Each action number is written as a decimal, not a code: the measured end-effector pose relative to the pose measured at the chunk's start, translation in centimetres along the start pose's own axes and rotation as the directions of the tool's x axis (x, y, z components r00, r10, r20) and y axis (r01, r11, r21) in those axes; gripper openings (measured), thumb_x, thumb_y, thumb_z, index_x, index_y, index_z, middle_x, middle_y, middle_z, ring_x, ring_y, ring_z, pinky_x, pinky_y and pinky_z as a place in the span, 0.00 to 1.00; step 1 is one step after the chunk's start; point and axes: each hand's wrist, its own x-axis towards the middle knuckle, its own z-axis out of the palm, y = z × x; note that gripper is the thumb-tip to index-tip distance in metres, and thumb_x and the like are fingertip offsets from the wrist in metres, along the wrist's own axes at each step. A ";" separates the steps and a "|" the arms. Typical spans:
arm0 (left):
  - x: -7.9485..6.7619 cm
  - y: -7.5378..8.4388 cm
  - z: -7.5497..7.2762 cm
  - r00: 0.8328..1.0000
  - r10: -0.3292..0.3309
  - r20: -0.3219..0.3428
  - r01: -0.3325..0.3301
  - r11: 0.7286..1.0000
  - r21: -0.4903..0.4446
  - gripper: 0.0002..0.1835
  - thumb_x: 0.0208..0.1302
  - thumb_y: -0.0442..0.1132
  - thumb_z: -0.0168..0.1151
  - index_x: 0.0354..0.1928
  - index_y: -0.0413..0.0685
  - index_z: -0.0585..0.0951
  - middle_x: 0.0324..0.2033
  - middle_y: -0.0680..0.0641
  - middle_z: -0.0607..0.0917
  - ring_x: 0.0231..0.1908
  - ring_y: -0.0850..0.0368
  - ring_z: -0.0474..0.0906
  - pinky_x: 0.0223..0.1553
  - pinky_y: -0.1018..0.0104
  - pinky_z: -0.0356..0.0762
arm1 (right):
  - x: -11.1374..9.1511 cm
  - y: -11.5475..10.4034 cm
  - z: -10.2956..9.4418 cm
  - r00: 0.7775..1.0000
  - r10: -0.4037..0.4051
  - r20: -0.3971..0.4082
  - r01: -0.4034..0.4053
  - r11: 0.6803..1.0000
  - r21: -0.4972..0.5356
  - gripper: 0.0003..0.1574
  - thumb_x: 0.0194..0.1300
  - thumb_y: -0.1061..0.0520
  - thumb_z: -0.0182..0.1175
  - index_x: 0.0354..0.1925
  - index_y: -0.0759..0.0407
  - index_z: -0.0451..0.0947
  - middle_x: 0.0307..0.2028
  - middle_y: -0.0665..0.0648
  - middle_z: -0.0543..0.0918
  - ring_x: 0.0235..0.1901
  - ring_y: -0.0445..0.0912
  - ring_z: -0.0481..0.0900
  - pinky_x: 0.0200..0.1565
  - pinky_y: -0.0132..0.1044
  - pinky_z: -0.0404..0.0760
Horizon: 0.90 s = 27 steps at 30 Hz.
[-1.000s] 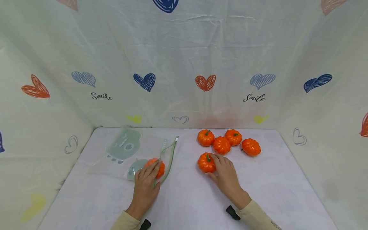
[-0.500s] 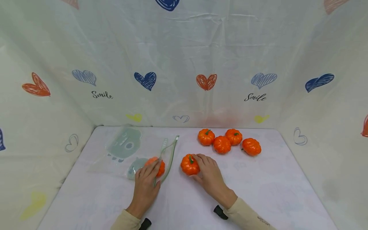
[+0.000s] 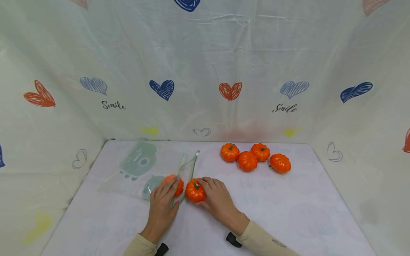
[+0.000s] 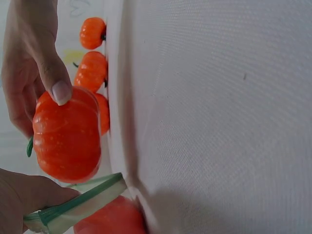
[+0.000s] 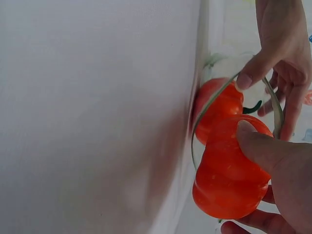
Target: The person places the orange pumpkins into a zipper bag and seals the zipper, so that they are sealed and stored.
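A clear zip bag [image 3: 137,161] with green prints lies flat at the left of the table, its green-edged mouth facing right. One orange toy pumpkin [image 3: 180,186] is inside near that mouth, partly covered by my left hand [image 3: 161,208]. That hand holds the bag at its mouth, and the right wrist view shows the opening [image 5: 197,131] spread apart. My right hand [image 3: 221,202] grips a second orange pumpkin [image 3: 195,192] with a green stem, thumb on one side and fingers on the other. This pumpkin is right at the bag's mouth, overlapping its edge in the head view.
Several more orange pumpkins [image 3: 247,161] sit grouped at the back right of the white table [image 3: 288,213]. A pale curtain [image 3: 205,64] printed with hearts hangs behind and at both sides of the table.
My right hand has carried its pumpkin leftward across the table, from below the group to the bag's mouth. My left hand and the bag have stayed in place.
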 end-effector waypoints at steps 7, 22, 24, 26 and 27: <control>0.1 0.1 -0.1 1.000 0.003 -0.007 -0.003 1.000 0.012 0.49 0.27 0.19 0.86 0.63 0.37 0.83 0.61 0.41 0.85 0.54 0.41 0.80 0.51 0.43 0.69 | 0.3 -0.7 0.6 1.000 -0.002 0.027 0.002 1.000 -0.012 0.48 0.56 0.45 0.81 0.69 0.59 0.75 0.62 0.59 0.80 0.61 0.55 0.78 0.64 0.52 0.76; 0.0 0.2 -0.1 0.999 0.010 -0.036 -0.011 1.000 -0.013 0.47 0.28 0.19 0.86 0.62 0.36 0.84 0.61 0.42 0.85 0.52 0.44 0.78 0.51 0.48 0.66 | 1.1 -1.6 0.9 0.999 -0.025 0.038 0.027 0.998 -0.055 0.49 0.57 0.40 0.79 0.70 0.57 0.75 0.63 0.57 0.80 0.61 0.54 0.79 0.64 0.49 0.77; 0.0 0.1 -0.1 0.999 0.010 -0.034 -0.010 1.000 -0.013 0.47 0.29 0.19 0.86 0.63 0.36 0.83 0.61 0.42 0.85 0.52 0.43 0.78 0.51 0.48 0.66 | 1.1 -1.7 0.9 0.999 -0.025 0.041 0.027 0.998 -0.054 0.49 0.58 0.40 0.79 0.70 0.58 0.75 0.63 0.57 0.80 0.61 0.54 0.79 0.65 0.49 0.77; 0.0 0.1 -0.1 0.999 0.009 -0.033 -0.009 1.000 -0.013 0.47 0.30 0.18 0.86 0.63 0.36 0.83 0.62 0.41 0.85 0.53 0.43 0.78 0.52 0.48 0.66 | 1.2 -1.8 1.0 0.999 -0.024 0.045 0.026 0.998 -0.051 0.49 0.58 0.39 0.79 0.70 0.58 0.75 0.63 0.57 0.80 0.61 0.54 0.79 0.65 0.49 0.77; 0.0 0.1 -0.1 0.999 0.008 -0.033 -0.009 1.000 -0.015 0.47 0.30 0.18 0.86 0.63 0.36 0.83 0.61 0.41 0.85 0.53 0.43 0.78 0.52 0.47 0.66 | 1.2 -1.8 1.0 0.999 -0.024 0.047 0.026 0.999 -0.048 0.49 0.58 0.39 0.78 0.71 0.58 0.75 0.63 0.57 0.80 0.61 0.54 0.79 0.65 0.49 0.77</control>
